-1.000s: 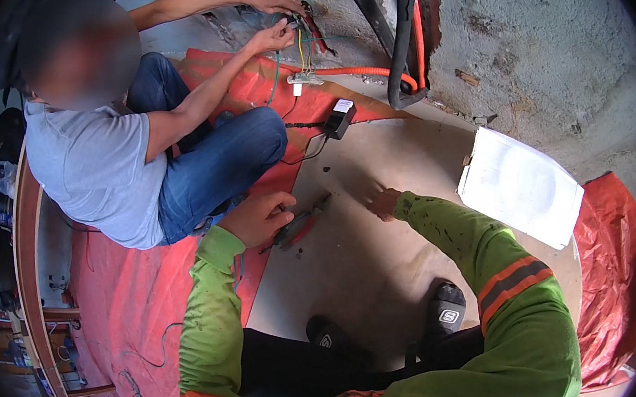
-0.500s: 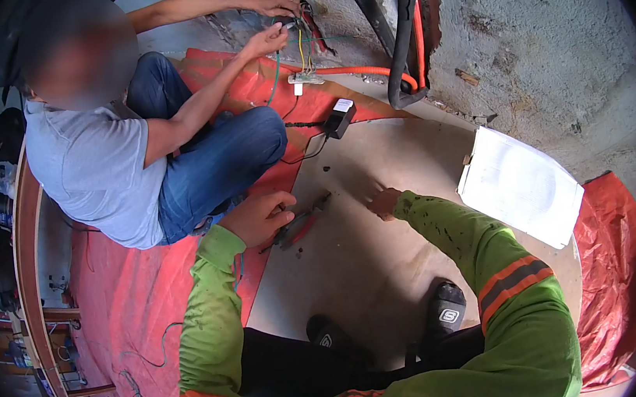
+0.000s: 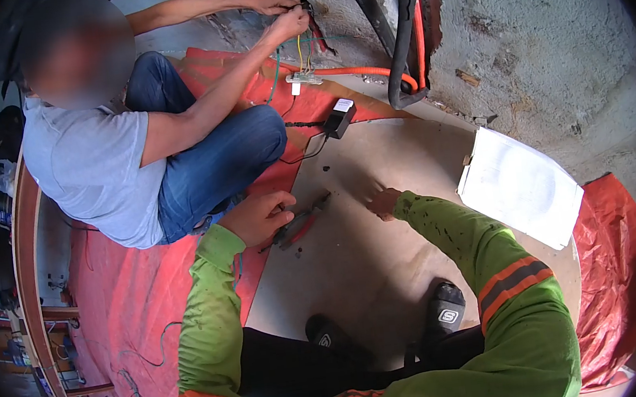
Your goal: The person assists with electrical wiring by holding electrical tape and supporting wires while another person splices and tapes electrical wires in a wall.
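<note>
Co-worker's hand (image 3: 290, 24) nearer rough wall (image 3: 551, 39), red sheet (image 3: 136, 286), tan floor (image 3: 358, 272)

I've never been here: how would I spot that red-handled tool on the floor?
Start at the big red sheet on the left and follow its edge beside the pale floor. There, just right of the wearer's left hand in the picture, lies the tool, long and slim. Its red handle sets it apart from the black box farther up.
</note>
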